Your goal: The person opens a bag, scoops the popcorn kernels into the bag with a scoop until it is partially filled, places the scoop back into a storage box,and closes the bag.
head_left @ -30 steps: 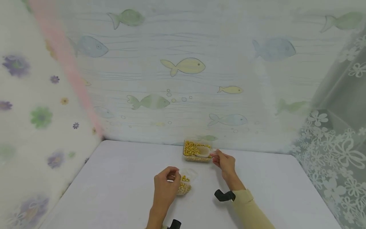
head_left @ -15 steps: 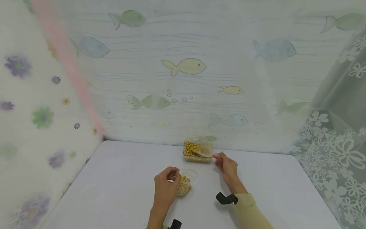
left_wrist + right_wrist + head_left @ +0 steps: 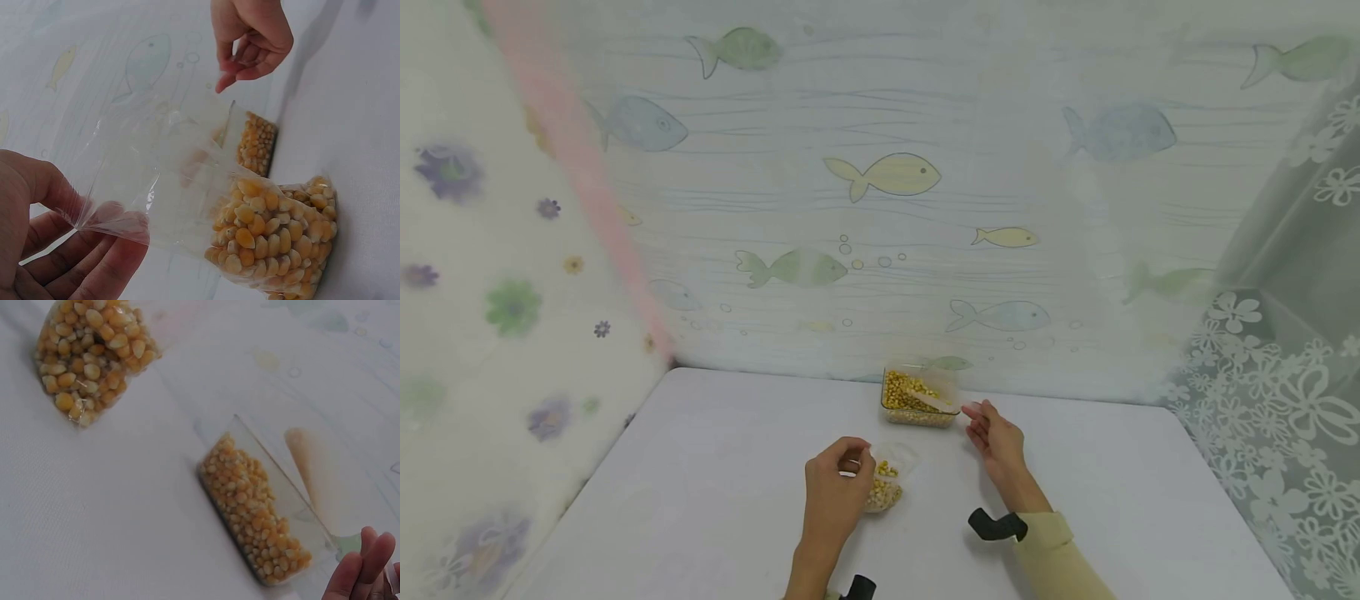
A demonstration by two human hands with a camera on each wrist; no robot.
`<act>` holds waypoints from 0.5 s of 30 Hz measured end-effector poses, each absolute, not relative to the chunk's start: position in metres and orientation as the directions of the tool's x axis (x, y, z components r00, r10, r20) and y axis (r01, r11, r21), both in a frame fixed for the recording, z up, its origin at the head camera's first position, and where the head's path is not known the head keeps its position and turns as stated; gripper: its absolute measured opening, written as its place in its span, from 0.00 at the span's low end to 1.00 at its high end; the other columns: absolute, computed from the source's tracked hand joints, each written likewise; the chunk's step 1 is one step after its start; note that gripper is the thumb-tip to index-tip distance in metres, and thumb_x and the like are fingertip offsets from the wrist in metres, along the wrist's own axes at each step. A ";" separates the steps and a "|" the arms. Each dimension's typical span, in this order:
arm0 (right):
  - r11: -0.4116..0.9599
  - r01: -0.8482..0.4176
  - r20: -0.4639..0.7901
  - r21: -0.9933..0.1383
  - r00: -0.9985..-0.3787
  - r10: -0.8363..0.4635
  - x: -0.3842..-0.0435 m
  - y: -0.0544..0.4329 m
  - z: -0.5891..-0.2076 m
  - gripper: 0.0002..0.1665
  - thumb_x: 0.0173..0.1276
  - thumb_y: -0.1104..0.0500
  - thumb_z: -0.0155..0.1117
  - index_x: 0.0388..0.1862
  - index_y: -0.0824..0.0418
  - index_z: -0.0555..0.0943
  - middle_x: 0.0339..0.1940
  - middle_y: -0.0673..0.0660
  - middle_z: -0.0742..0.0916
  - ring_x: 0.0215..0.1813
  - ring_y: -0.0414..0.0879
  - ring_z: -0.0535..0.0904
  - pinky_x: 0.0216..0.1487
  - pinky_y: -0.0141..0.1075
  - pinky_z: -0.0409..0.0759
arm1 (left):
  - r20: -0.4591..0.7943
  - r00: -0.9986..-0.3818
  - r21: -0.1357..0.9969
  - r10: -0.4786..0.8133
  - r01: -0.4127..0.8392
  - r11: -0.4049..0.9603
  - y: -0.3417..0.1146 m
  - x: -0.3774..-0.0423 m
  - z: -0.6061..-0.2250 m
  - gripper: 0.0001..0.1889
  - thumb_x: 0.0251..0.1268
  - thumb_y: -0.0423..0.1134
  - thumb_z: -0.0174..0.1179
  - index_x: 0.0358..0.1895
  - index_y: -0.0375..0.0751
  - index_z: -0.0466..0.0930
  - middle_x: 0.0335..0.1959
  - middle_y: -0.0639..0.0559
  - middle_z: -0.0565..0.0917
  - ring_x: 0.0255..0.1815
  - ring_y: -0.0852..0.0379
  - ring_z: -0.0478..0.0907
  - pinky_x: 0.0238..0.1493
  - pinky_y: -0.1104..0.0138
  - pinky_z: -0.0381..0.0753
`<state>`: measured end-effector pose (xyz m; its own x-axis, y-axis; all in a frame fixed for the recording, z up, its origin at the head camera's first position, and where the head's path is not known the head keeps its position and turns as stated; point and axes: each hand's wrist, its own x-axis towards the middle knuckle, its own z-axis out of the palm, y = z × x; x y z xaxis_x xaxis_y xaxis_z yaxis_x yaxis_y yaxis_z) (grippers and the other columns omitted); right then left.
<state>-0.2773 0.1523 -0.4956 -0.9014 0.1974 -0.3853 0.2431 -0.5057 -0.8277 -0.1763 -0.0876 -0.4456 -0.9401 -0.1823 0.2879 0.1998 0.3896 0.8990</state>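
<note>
My left hand (image 3: 841,483) pinches the upper edge of a clear plastic bag (image 3: 162,181) partly filled with corn kernels; the bag's bottom rests on the white table. Beyond it, a clear rectangular container (image 3: 309,512) holds more kernels. My right hand (image 3: 997,442), at the container's right end, pinches the handle of a pale scoop (image 3: 931,402). In the head view the scoop lies tilted over the kernels, its bowl seen nearly edge-on. The right wrist view shows the scoop (image 3: 301,459) rising above the container's rim, with the right fingers (image 3: 347,575) at the lower right.
The white table (image 3: 715,467) meets a fish-patterned wall sheet (image 3: 880,275) just behind the container. A flowered sheet (image 3: 512,308) hangs on the left, and a lace-patterned curtain (image 3: 1292,433) on the right. Black wrist mounts (image 3: 996,525) sit on both wrists.
My right hand has shifted slightly right and toward me. The scoop has turned from showing its open bowl to nearly edge-on. My left hand and the bag have stayed put.
</note>
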 end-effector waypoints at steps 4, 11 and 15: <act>-0.509 0.256 -0.398 -0.822 -0.897 0.192 -0.275 0.151 -0.494 0.14 0.82 0.52 0.52 0.43 0.58 0.82 0.28 0.45 0.90 0.31 0.35 0.78 0.42 0.27 0.83 | 0.291 -0.939 0.898 -0.184 0.201 0.392 -0.088 -0.176 -0.446 0.06 0.64 0.27 0.63 0.36 0.41 0.86 0.29 0.53 0.87 0.27 0.62 0.80 0.28 0.71 0.83; -0.483 0.268 -0.400 -0.833 -0.896 0.192 -0.269 0.151 -0.490 0.15 0.81 0.51 0.53 0.48 0.60 0.81 0.30 0.44 0.90 0.34 0.36 0.78 0.42 0.26 0.83 | 0.290 -0.939 0.896 -0.184 0.199 0.398 -0.088 -0.176 -0.446 0.05 0.64 0.27 0.63 0.36 0.41 0.86 0.30 0.53 0.87 0.27 0.62 0.80 0.28 0.71 0.83; -0.479 0.266 -0.392 -0.836 -0.901 0.185 -0.266 0.152 -0.487 0.17 0.82 0.52 0.53 0.57 0.62 0.75 0.29 0.43 0.90 0.31 0.34 0.76 0.43 0.26 0.82 | 0.290 -0.939 0.896 -0.184 0.199 0.397 -0.088 -0.176 -0.446 0.05 0.64 0.27 0.63 0.36 0.41 0.86 0.30 0.53 0.86 0.28 0.62 0.80 0.29 0.71 0.83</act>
